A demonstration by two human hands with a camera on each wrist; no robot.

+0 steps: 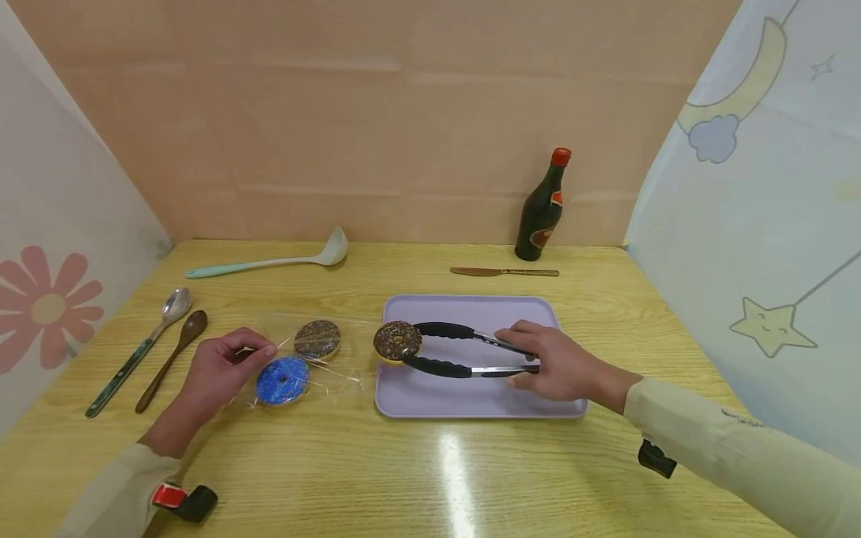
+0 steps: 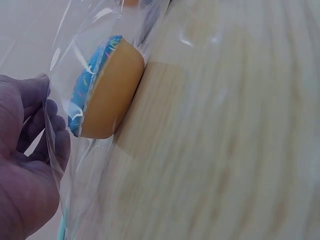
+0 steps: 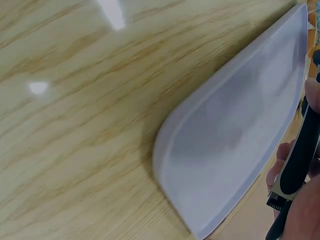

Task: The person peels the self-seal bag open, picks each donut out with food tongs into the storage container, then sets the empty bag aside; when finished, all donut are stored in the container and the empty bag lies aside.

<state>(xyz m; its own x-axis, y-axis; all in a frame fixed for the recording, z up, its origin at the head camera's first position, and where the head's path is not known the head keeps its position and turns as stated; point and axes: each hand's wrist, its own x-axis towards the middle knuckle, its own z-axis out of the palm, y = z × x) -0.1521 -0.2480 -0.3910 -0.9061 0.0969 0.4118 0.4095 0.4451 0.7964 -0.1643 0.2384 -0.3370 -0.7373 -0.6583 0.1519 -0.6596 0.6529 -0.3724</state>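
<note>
My left hand [image 1: 223, 371] pinches the edge of a clear plastic bag [image 1: 353, 351] lying on the table. Inside the bag are a blue-frosted doughnut [image 1: 282, 379] with sprinkles and a chocolate doughnut [image 1: 318, 340]. In the left wrist view the blue doughnut [image 2: 114, 92] stands tilted on its side close to my fingers. My right hand [image 1: 554, 362] grips black-and-steel tongs [image 1: 440, 367]. Between their tips is another chocolate doughnut [image 1: 398, 341], at the bag's right end and over the left edge of the lilac tray [image 1: 484, 407].
Left of my left hand lie a metal spoon [image 1: 134, 366] with a dark handle and a wooden spoon [image 1: 171, 362]. A ladle [image 1: 289, 260] and a table knife [image 1: 504, 272] lie toward the back. A dark bottle [image 1: 540, 213] with a red cap stands at the back right.
</note>
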